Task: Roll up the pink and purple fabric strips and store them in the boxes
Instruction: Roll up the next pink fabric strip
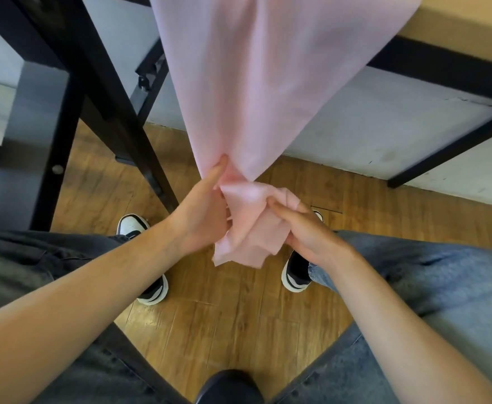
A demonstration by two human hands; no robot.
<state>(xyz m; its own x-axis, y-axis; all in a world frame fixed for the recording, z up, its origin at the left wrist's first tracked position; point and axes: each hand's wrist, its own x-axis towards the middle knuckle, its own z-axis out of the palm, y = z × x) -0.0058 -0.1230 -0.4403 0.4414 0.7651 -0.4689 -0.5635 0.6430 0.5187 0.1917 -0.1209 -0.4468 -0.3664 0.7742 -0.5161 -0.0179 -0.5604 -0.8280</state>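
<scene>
Clearly the pink strip hangs long off the far table edge, its low end bunched between both hands. Left hand pinches the gather; right hand clasps the loose wad. Rolling is barely begun; next needs a tidy, tight first turn.

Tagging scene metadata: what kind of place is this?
Likely an indoor room, home or office; I cannot tell which. The person sits at a black-framed table on wood-look plank flooring by a white wall, with pink fabric hanging from the tabletop.
</scene>
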